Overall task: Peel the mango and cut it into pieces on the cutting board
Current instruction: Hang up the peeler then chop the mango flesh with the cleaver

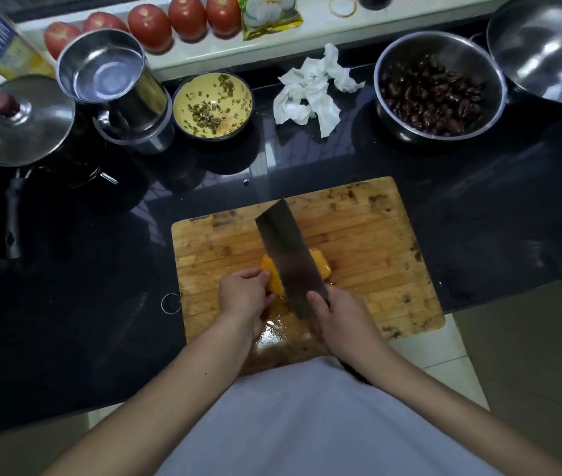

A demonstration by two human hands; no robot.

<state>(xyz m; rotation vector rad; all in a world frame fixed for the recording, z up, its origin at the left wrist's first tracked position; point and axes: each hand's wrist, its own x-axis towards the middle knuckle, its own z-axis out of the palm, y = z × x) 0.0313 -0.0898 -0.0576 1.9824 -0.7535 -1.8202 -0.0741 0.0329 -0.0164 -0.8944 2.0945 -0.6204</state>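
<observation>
We see the peeled mango (pixel 272 276) lying on the wooden board (pixel 369 242), near its middle, with the broad cleaver (pixel 288 259) standing across it so that orange flesh shows on both sides of the blade. The left hand (pixel 243 292) curls round the mango's near left end and holds it down; the right hand (pixel 336 316) is wrapped round the cleaver's handle, thumb up against the blade. A wet patch of juice shines on the board between the two wrists.

Behind the board the dark counter (pixel 66 304) is crowded. From the left: a lidded pot (pixel 22 121) with its long handle pointing toward us, a steel jar (pixel 111 84) tilted against it, a yellow bowl (pixel 212 104) with chopped greens, a crumpled tissue (pixel 310 94), a steel bowl of dark beans (pixel 439 87), and an empty steel bowl (pixel 547 49) at the far right. On the pale ledge beyond sits a row of tomatoes (pixel 150 24) (beside a printed packet (pixel 271 13)).

The board's near edge reaches the counter's front edge, against our white shirt. A bare strip of counter separates the board's far edge from the bowls, and wider dark stretches lie open to the board's left and right.
</observation>
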